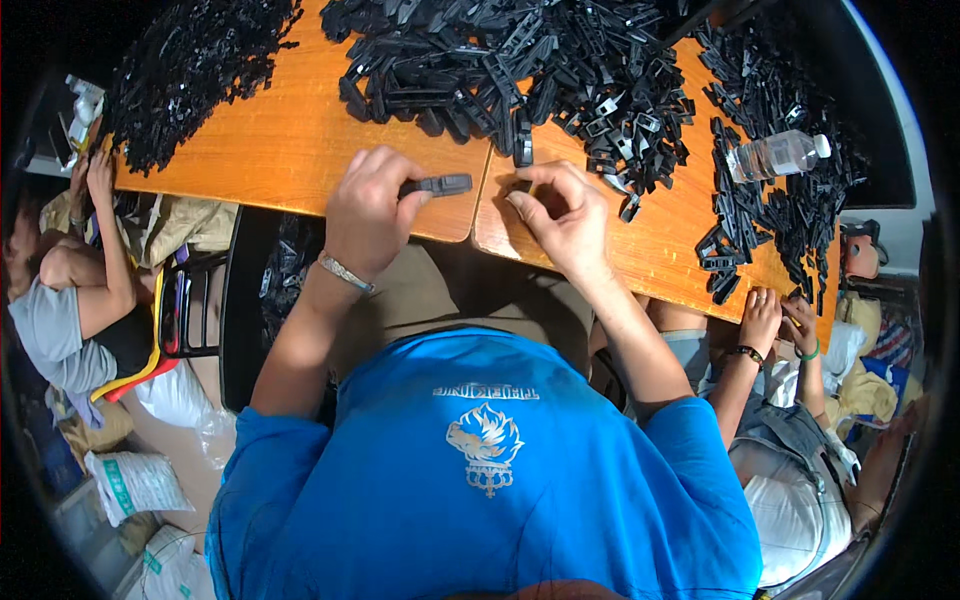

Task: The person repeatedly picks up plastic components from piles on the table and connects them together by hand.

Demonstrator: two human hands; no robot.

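A long black plastic piece [445, 185], rounded at its end, sticks out of my left hand [370, 205], whose thumb and fingers are closed on it. Across the seam between two tabletops, my right hand [570, 215] is closed in a pinch, its thumb and index finger around a small dark part [521, 187] that is mostly hidden. Both hands are just above the near edge of the orange wooden table [270, 145]. Beyond them spreads a heap of similar black plastic pieces [430, 80]. One loose black piece [523, 140] lies close to my right fingertips.
Smaller black parts [190, 90] are heaped at the far left. Parts with shiny metal [630, 125] lie right of centre. A clear bottle [780, 157] rests on another pile at the right. Other people work at both sides; one has hands [765, 320] at the right table edge.
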